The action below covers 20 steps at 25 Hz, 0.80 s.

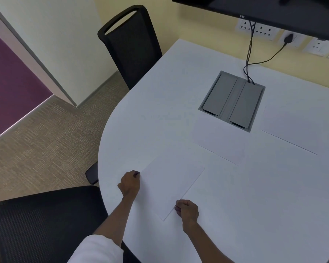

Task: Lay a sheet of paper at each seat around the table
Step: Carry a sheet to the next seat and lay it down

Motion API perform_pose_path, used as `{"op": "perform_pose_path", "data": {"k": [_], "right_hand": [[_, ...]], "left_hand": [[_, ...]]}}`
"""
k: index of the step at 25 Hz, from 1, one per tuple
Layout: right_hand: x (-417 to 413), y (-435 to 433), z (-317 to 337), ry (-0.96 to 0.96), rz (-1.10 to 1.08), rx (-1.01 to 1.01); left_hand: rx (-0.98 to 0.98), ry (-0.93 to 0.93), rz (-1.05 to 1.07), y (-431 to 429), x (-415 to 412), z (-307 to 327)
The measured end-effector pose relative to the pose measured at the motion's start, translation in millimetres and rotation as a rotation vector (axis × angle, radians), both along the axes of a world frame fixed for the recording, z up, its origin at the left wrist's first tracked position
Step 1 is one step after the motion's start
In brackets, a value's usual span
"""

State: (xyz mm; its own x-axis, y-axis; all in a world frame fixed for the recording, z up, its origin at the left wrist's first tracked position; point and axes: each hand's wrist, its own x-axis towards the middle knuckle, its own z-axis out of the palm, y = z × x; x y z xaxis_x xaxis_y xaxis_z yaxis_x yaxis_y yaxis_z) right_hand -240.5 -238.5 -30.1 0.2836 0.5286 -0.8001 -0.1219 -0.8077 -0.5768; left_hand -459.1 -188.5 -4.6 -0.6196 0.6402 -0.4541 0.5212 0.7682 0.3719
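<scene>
A white sheet of paper (171, 186) lies flat near the rounded end of the white table (160, 103), in front of the near black chair (44, 223). My left hand (130, 184) pinches the sheet's left edge. My right hand (187, 209) pinches its near right edge. Two more white sheets lie farther along the table: a second sheet (218, 141) below the grey cable box and a third sheet (292, 128) to the right.
A grey cable box (233, 101) is set into the table's middle, with black cables (249, 59) running up to wall sockets. A dark screen (264, 8) hangs above. A second black chair (131, 46) stands at the far left side. Carpet covers the floor at left.
</scene>
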Motion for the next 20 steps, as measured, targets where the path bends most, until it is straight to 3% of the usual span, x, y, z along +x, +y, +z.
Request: {"op": "perform_pose_path", "data": {"k": [20], "right_hand": [[-6.7, 9.1, 0.2, -0.084, -0.056, -0.019]], "left_hand": [[0.07, -0.092, -0.011, 6.6, 1.7, -8.5]]}}
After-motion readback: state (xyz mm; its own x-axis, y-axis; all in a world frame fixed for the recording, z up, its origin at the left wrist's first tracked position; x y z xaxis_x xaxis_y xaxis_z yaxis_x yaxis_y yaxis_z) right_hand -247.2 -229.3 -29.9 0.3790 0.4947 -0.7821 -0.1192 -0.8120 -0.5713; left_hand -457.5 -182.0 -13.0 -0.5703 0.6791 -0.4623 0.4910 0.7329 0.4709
